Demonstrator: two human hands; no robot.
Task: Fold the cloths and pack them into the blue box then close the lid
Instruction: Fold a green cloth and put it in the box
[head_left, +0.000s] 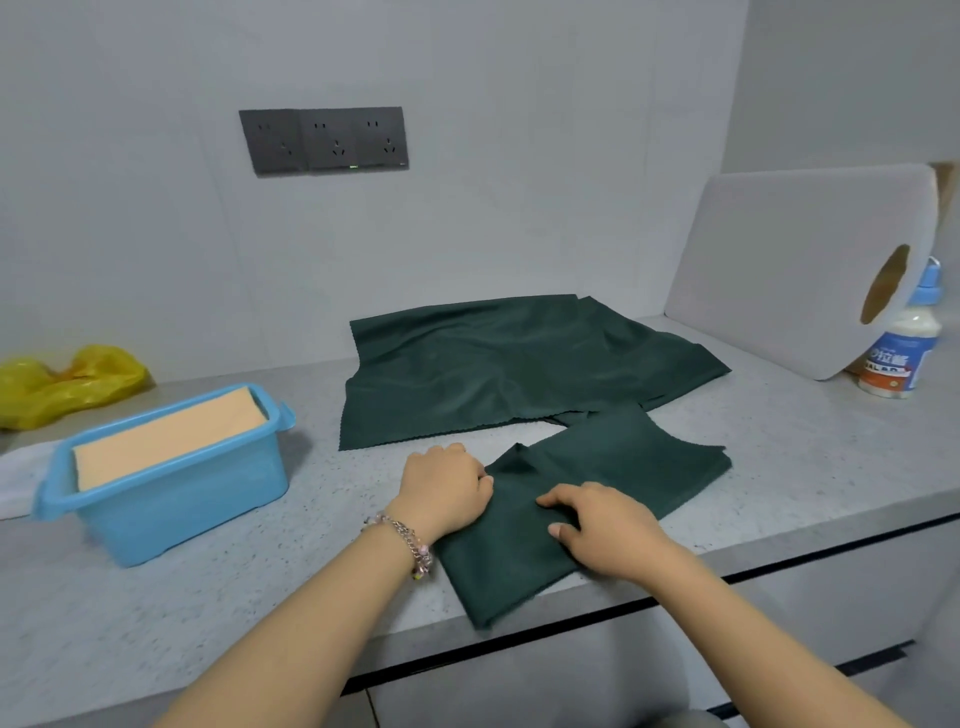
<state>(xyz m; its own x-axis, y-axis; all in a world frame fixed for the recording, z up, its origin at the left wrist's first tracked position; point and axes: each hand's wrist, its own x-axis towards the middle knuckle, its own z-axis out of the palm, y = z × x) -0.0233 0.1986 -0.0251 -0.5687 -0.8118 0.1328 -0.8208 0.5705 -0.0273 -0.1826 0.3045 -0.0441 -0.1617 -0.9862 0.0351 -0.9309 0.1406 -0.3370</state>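
Head view: two hands work a folded dark green cloth at the counter's front edge
Left hand (447, 488), fingers curled, pinches the left edge of the folded cloth (587, 514) at lower centre of the frame; the right hand (605, 530) lies on top of it with fingers bent, gathering a fold of the fabric. Just behind it, in the middle of the frame, a second dark green cloth (519, 369) lies spread flat on the counter (260, 587). At left stands the blue box (171, 499), lid off, with an orange cloth (166, 436) folded inside. A yellow bag (62, 382) sits at far left, a paper roll (810, 270) and a bottle (904, 343) at far right
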